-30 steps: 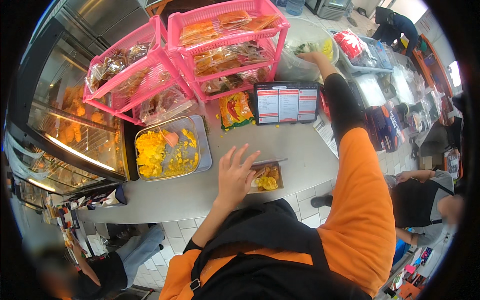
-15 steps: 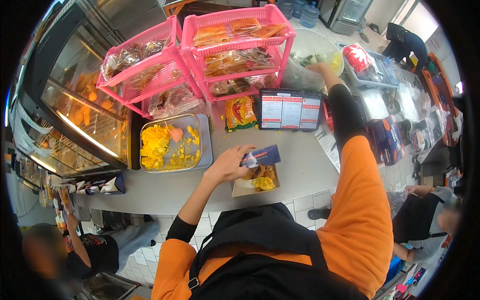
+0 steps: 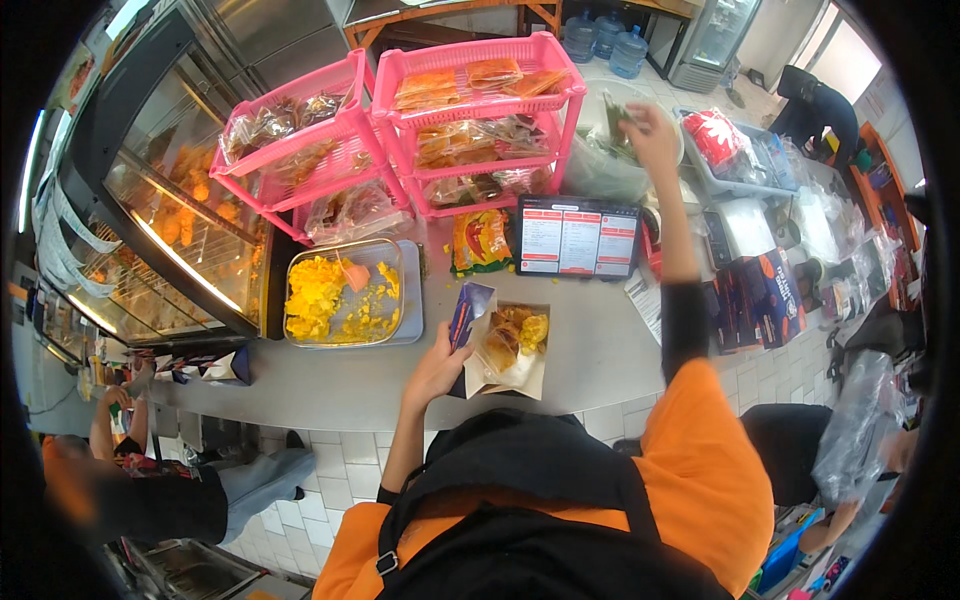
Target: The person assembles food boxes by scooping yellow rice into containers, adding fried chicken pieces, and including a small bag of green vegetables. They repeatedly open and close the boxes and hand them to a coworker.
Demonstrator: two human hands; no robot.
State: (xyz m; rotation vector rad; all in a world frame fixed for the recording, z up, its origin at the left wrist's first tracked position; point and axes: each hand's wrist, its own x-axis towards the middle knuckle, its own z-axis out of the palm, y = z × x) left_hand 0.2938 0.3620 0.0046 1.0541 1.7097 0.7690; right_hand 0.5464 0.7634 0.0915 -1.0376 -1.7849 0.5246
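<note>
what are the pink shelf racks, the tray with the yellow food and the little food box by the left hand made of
Pink slatted shelf racks: most likely moulded plastic, given the uniform bright colour and open lattice walls.
Rectangular tray of yellow food: looks like metal, grey and dully shiny at the rim.
Small open food box at the left hand: apparently thin cardboard or paper, matte white inside with a folded blue flap.

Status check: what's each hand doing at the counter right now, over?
Left hand holding the paper food box open by its blue flap. Right hand raised at the clear bag of greens, pinching something green. Tablet screen stands between box and bag.
</note>
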